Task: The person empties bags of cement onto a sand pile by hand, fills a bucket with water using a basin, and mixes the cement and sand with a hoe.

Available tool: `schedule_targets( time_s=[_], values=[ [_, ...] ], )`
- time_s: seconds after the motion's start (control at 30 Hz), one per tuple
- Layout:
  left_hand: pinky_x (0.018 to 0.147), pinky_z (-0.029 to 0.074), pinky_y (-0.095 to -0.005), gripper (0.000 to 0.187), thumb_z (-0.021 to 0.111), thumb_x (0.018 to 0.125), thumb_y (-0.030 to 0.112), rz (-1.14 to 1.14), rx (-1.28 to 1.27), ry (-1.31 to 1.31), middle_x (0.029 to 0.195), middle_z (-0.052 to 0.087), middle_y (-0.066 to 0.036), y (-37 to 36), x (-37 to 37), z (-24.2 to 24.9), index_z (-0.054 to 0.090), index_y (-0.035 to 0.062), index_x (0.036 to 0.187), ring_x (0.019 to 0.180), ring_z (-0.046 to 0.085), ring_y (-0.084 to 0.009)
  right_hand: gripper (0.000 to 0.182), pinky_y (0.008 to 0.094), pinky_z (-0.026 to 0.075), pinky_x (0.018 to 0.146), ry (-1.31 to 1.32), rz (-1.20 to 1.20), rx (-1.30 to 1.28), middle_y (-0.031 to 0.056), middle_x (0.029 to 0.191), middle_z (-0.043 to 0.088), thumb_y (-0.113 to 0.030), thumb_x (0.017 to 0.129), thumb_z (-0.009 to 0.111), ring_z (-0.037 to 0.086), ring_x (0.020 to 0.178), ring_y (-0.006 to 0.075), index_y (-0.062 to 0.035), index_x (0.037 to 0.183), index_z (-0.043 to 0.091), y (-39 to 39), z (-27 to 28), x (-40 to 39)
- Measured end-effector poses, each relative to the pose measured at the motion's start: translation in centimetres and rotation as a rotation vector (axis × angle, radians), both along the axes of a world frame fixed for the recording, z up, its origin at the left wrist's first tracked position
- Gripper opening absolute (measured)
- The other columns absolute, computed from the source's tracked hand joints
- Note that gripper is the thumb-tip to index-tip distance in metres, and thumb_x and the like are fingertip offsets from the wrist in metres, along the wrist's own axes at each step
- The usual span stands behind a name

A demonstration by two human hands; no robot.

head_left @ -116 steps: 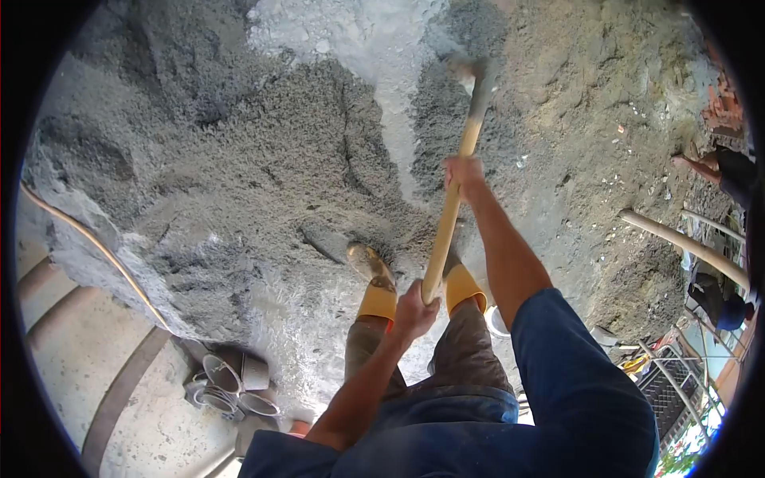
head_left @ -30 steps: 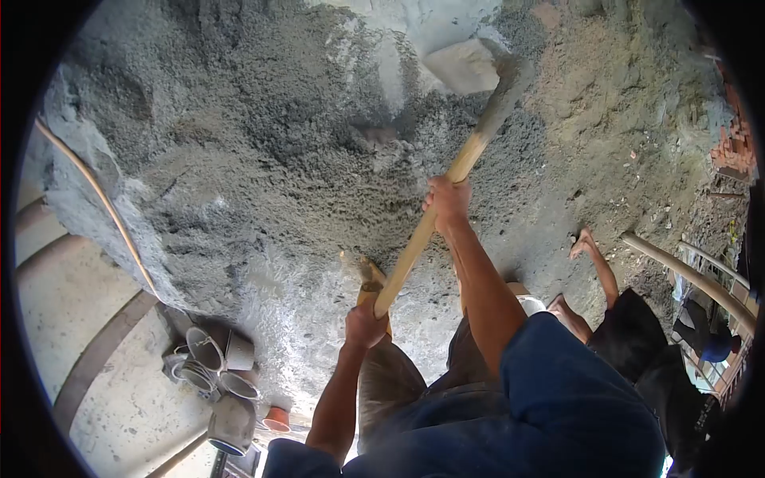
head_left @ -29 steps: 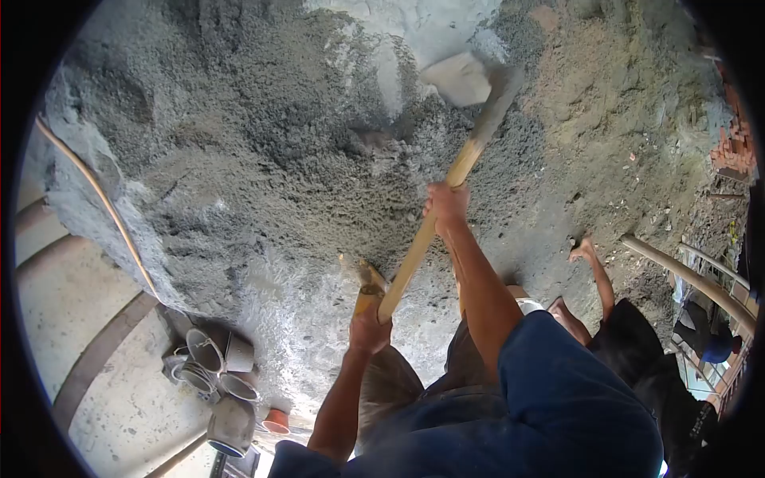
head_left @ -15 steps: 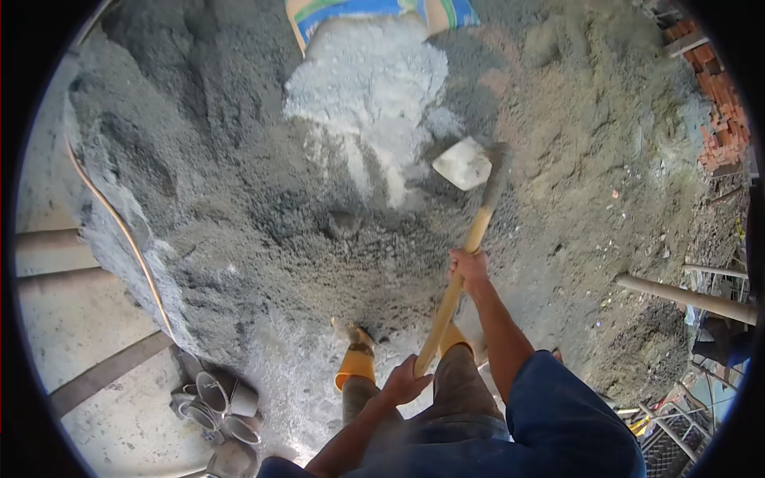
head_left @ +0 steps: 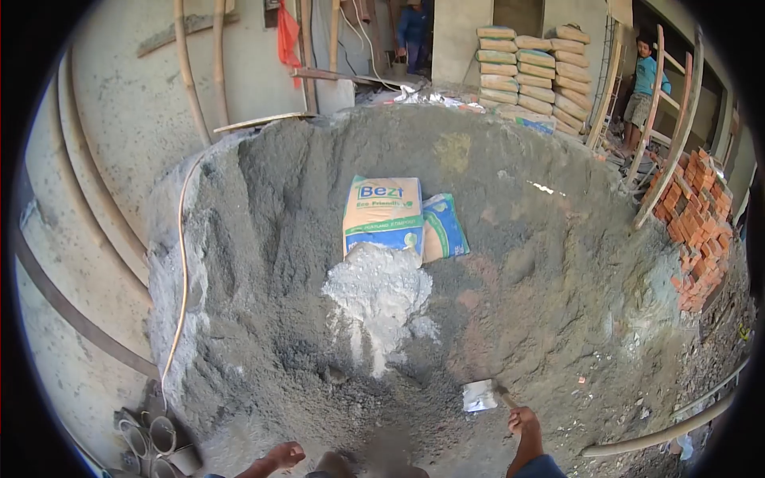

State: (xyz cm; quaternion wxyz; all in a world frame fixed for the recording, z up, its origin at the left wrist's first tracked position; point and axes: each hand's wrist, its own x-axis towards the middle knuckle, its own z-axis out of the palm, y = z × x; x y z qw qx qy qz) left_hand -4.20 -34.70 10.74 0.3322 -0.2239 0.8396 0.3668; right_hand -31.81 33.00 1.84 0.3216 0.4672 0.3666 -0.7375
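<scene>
My right hand (head_left: 523,422) is clamped on the hoe (head_left: 482,394) just behind its blade, which rests on the heavy, loose gray sand pile (head_left: 271,263), while my left hand (head_left: 280,456) hangs half-curled, its grip hidden by the frame edge.

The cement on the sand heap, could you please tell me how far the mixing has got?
Done: a bag lies opened on the sand heap, its pale cement tipped out in a mound. In hand: the right hand is by the hoe blade at the heap's near foot; the left hand is off the handle. Left: the cement sits mostly unmixed, white against grey.
</scene>
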Motion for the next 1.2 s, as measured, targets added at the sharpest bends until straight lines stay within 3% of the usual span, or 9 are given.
schedule_targets(
  time_s=[0.2, 0.33, 0.53, 0.67, 0.8, 0.87, 0.93, 1.03, 1.2],
  values=[
    [0.069, 0.054, -0.0333, 0.025, 0.064, 0.085, 0.031, 0.0, 0.099, -0.246, 0.081, 0.068, -0.006, -0.9, -0.2, -1.4, 0.066, 0.009, 0.097, 0.072, 0.065, -0.0168, 0.017, 0.0222, 0.034, 0.036, 0.019, -0.479, -0.131, -0.0034, 0.053, 0.04, -0.008, 0.082, 0.049, 0.038, 0.04, 0.009, -0.014, 0.067, 0.043, 2.3, -1.6, 7.3],
    [0.058, 0.052, -0.0302, 0.024, 0.061, 0.089, 0.03, -0.06, 0.131, -0.092, 0.078, 0.067, -0.006, -0.7, -3.8, 0.0, 0.065, 0.008, 0.096, 0.067, 0.063, -0.0146, 0.014, 0.0227, 0.034, 0.037, 0.11, -0.551, -0.17, -0.003, 0.054, 0.039, -0.009, 0.081, 0.049, 0.038, 0.041, 0.0092, -0.0135, 0.069, 0.043, 3.4, -0.3, 11.7],
    [0.056, 0.052, -0.0299, 0.019, 0.06, 0.09, 0.026, 0.063, 0.138, -0.099, 0.076, 0.068, -0.006, -2.1, -5.6, -0.9, 0.065, 0.0087, 0.095, 0.062, 0.063, -0.0133, 0.011, 0.0197, 0.032, 0.04, -0.062, -0.005, 0.238, -0.0012, 0.06, 0.038, -0.003, 0.083, 0.053, 0.039, 0.046, 0.0083, -0.0079, 0.084, 0.044, 4.4, 1.9, 14.8],
    [0.055, 0.052, -0.0293, 0.021, 0.059, 0.089, 0.028, 0.074, 0.145, -0.197, 0.077, 0.068, -0.006, -1.9, -3.4, -2.6, 0.065, 0.0091, 0.095, 0.062, 0.063, -0.0137, 0.008, 0.0289, 0.042, 0.045, -0.176, 0.303, 0.534, 0.0036, 0.065, 0.047, -0.002, 0.086, 0.062, 0.047, 0.053, 0.0147, -0.0033, 0.089, 0.055, 3.1, -3.2, 18.8],
    [0.053, 0.053, -0.0322, 0.023, 0.058, 0.089, 0.029, 0.056, 0.241, -0.363, 0.083, 0.068, -0.008, -1.9, 1.0, -5.6, 0.065, 0.01, 0.098, 0.062, 0.064, -0.0162, 0.005, 0.0301, 0.043, 0.038, -0.176, 0.277, 0.599, 0.0083, 0.064, 0.053, 0.0, 0.084, 0.059, 0.054, 0.049, 0.0184, -0.0027, 0.088, 0.059, 4.7, -2.9, 21.6],
    [0.054, 0.054, -0.0328, 0.023, 0.057, 0.089, 0.029, -0.184, 0.176, -0.204, 0.086, 0.069, -0.011, -1.7, 3.2, -7.1, 0.066, 0.0108, 0.099, 0.062, 0.065, -0.0182, 0.009, 0.0356, 0.047, 0.037, -0.145, 0.357, 1.04, 0.013, 0.068, 0.061, 0.0, 0.086, 0.057, 0.062, 0.05, 0.0242, -0.0024, 0.094, 0.061, 3.8, 1.5, 21.8],
    [0.056, 0.054, -0.034, 0.025, 0.056, 0.09, 0.03, -0.228, 0.229, -0.208, 0.088, 0.069, -0.011, -1.0, 3.5, -6.9, 0.066, 0.0113, 0.102, 0.065, 0.065, -0.019, 0.011, 0.0404, 0.05, 0.038, -0.151, 0.311, 1.239, 0.0183, 0.074, 0.066, -0.004, 0.087, 0.057, 0.067, 0.054, 0.0292, -0.0016, 0.097, 0.062, 5.1, 2.4, 21.7],
    [0.059, 0.055, -0.0359, 0.027, 0.054, 0.09, 0.032, -0.174, 0.36, -0.356, 0.091, 0.069, -0.011, -0.1, 2.0, -5.9, 0.064, 0.0119, 0.106, 0.069, 0.066, -0.0202, 0.019, 0.0416, 0.054, 0.044, -0.174, 0.318, 1.201, 0.0226, 0.081, 0.067, -0.014, 0.087, 0.063, 0.069, 0.059, 0.0315, -0.0012, 0.101, 0.06, 6.5, 3.6, 21.9],
    [0.064, 0.055, -0.0389, 0.032, 0.052, 0.091, 0.034, -0.135, 0.462, -0.59, 0.096, 0.068, -0.011, -1.9, 0.4, -3.2, 0.063, 0.013, 0.112, 0.076, 0.066, -0.0222, 0.021, 0.0439, 0.055, 0.046, -0.184, 0.366, 1.217, 0.0223, 0.085, 0.068, -0.011, 0.086, 0.062, 0.07, 0.064, 0.0334, 0.0006, 0.104, 0.059, 9.5, -0.1, 22.4]
  ],
)
